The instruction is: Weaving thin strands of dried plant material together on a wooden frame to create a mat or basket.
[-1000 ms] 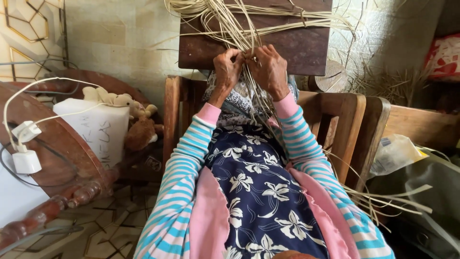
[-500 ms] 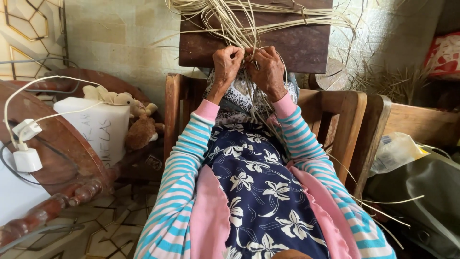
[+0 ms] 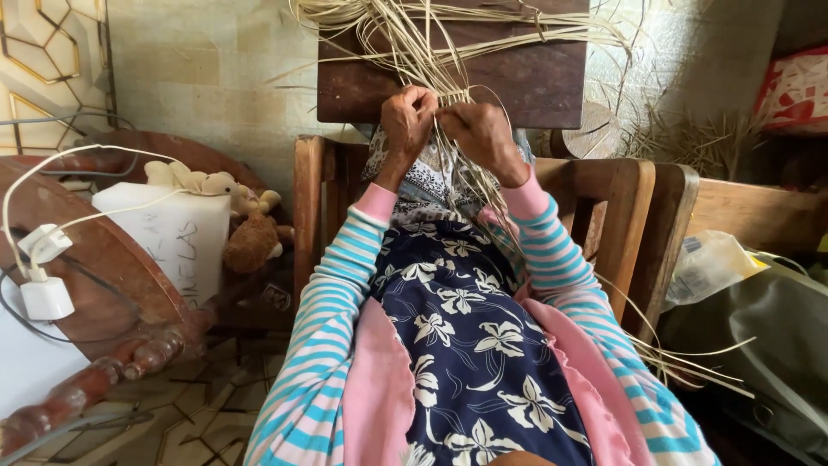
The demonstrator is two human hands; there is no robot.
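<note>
Left hand: your left hand (image 3: 407,119) is raised in front of you, fingers curled and pinched closed on the pale straw strands (image 3: 431,60) just below the lower edge of the dark wooden board (image 3: 448,82).
Right hand: your right hand (image 3: 483,134) sits just beside the left, nearly touching it, knuckles up, fingers folded tight around the same strands.
Strands and grip: the straw strands fan out above both hands across the board's face, narrow to a bunch where your fingers meet, then run on below the right wrist and trail down past your lap to the right.
Board: it stands upright beyond your hands, with a bound bundle of straw lying across its top edge.
Chair: the wooden chair (image 3: 621,207) frames your forearms, its rails on either side of the striped sleeves (image 3: 336,285).
Lap: a dark blue floral cloth (image 3: 466,345) covers it, directly under the hands.
Left side: a white box (image 3: 172,237) with soft toys (image 3: 246,233) leaning on it, and a white charger plug (image 3: 47,298) with its cable on a round wooden table (image 3: 95,259).
Right side: a plastic bag (image 3: 711,263) rests well apart from your hands.
</note>
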